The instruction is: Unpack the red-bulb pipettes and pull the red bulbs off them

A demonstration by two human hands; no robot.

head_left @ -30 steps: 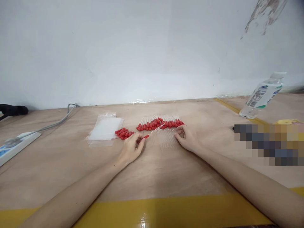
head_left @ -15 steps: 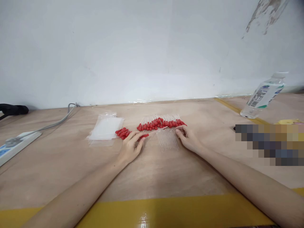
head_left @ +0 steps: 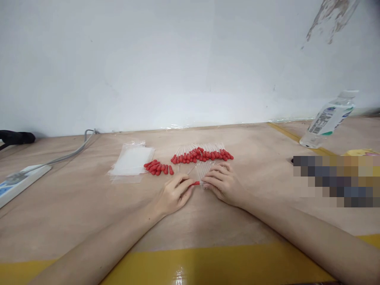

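My left hand is closed, pinching a red rubber dropper bulb. Against the bulb's right end, my right hand grips a clear dropper tube, mostly hidden by the fingers. Behind the right fingers lies a row of bare clear tubes, partly covered by that hand. Beyond both hands is a row of droppers with red bulbs, their clear tubes pointing toward the wall. Several loose red bulbs form a small pile left of that row.
A stack of clear zip bags lies left of the loose bulbs. Farther left sit a white power strip and a grey cable. A tilted plastic bottle stands at the right, near the wall. Yellow tape runs along the front edge.
My left hand has moved right and toward me with the red bulb, uncovering more loose bulbs. My right hand has come down and left and now grips the tube at the bulb.
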